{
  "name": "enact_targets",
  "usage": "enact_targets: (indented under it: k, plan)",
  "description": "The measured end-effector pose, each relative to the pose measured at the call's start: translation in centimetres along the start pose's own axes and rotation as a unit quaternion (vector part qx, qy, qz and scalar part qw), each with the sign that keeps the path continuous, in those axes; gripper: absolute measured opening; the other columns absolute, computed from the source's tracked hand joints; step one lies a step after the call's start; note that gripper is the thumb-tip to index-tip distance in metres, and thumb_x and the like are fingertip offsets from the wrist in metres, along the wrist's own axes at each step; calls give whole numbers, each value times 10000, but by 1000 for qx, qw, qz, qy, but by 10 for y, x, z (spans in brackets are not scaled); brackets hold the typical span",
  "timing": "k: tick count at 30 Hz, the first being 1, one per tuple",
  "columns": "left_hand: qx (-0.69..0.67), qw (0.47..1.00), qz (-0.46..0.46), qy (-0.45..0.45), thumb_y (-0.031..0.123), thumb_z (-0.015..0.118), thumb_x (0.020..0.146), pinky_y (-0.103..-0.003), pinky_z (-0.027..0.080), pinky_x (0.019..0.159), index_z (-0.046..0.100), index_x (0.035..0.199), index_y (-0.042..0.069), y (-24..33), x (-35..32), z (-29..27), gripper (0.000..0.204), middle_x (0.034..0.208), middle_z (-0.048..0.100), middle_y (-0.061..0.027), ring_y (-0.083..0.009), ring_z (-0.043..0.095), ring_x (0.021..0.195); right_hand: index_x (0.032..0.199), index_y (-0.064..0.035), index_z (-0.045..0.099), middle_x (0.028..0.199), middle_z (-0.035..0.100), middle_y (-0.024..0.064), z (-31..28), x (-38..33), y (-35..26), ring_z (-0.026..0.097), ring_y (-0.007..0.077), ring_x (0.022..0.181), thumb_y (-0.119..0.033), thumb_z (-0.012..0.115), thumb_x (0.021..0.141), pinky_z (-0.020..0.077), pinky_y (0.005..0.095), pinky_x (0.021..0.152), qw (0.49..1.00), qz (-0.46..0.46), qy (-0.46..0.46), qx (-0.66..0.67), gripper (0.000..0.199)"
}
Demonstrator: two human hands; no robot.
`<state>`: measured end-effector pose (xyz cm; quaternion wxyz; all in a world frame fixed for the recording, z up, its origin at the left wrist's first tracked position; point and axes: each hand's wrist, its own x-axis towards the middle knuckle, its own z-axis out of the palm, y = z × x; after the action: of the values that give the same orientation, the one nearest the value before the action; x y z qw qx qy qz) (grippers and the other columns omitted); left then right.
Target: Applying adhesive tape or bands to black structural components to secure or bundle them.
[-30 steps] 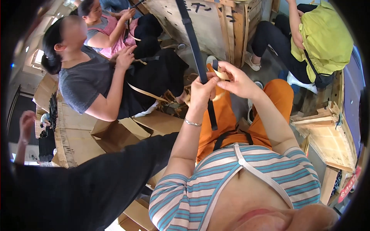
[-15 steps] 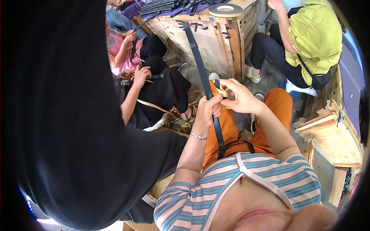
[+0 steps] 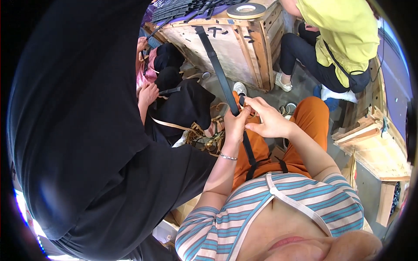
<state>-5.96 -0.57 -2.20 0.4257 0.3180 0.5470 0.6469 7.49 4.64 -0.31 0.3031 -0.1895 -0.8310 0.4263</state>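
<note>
Near the centre of the frame, the left hand [image 3: 236,124] rose on an upright forearm, its grip closed around a long black strip [image 3: 220,75] slanting from upper middle down to the orange trousers [image 3: 311,122]. The right hand [image 3: 271,119] angled in from the lower right, fingers curled; whether it pinched anything, I couldn't tell.

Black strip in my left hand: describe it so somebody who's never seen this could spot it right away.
Find the orange trousers in the middle. Over them, the left hand holds a long, flat black strip slanting up toward the wooden crate. Unlike the loose strips heaped on that crate, this one is hand-held.
</note>
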Motion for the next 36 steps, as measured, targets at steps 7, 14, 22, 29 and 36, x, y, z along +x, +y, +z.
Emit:
enact_targets:
  k: [7,14,22,29,36]
  plan:
    - [3,999,-50,-6,82,511,821,-222,251,351,551,807,1,7,-8,-2,91,462,388,21,-71,331,344,1261,-49,403,1168,429,186,-10,-3,6,455,347,1099,-173,659,739,386,370,922,998,3,-3,-63,595]
    - [15,995,-87,-46,72,440,802,-249,271,339,579,774,-28,-1,-18,-5,174,430,410,-29,-113,335,317,1073,-66,555,1096,465,151,-31,3,16,512,314,1008,-37,650,691,428,340,844,989,-66,42,-124,394]
    - [-32,988,-128,-85,40,449,804,-237,275,338,573,714,-17,2,-27,-2,163,436,428,-29,-98,345,317,849,-77,664,1130,517,115,-47,16,28,532,262,990,46,595,694,448,324,815,982,-69,110,-136,210]
    - [-21,991,-98,-90,26,442,779,-241,249,334,555,701,-11,19,-21,3,142,436,421,-28,-97,337,320,768,-120,704,1176,557,122,-49,37,34,529,299,1046,16,566,648,438,356,874,964,-61,195,-172,228]
    - [-30,991,-101,-84,7,428,763,-245,268,337,554,705,-21,20,-22,6,142,438,424,-35,-102,346,322,953,-59,644,1033,600,155,-79,49,49,612,259,909,-77,606,743,499,318,773,860,24,418,-290,214]
